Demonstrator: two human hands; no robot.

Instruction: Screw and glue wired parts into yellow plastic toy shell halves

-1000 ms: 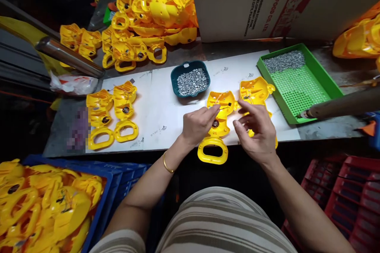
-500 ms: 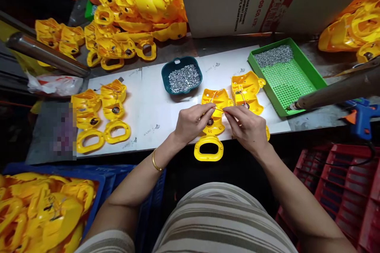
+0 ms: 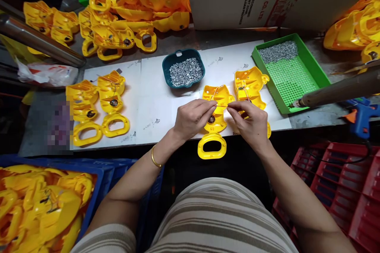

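Item: thin wire [image 3: 222,106], short span visible, long axis crosswise, running from my left hand [image 3: 191,118] to my right hand [image 3: 251,122] above the open yellow shell [image 3: 217,126].
Hands: two, fingertips pinched narrow, one at each end of the visible span; neither clearly nearer. Wire ends: hidden by fingers.
Shell: directly beneath and beyond the wire, long axis pointing away from me; oval handle [image 3: 211,155] at my end, overhanging the edge.
Second yellow shell [image 3: 249,77]: just right, partly behind my right hand.
Surface: white sheet [image 3: 157,106] on a grey worktop [image 3: 34,126]; teal bowl [image 3: 167,72] of small metal pieces, left beyond; green tray [image 3: 303,81], right.
Room: cardboard box [image 3: 219,4] beyond; blue crate [image 3: 101,174] low left; red crates [image 3: 332,189] low right.
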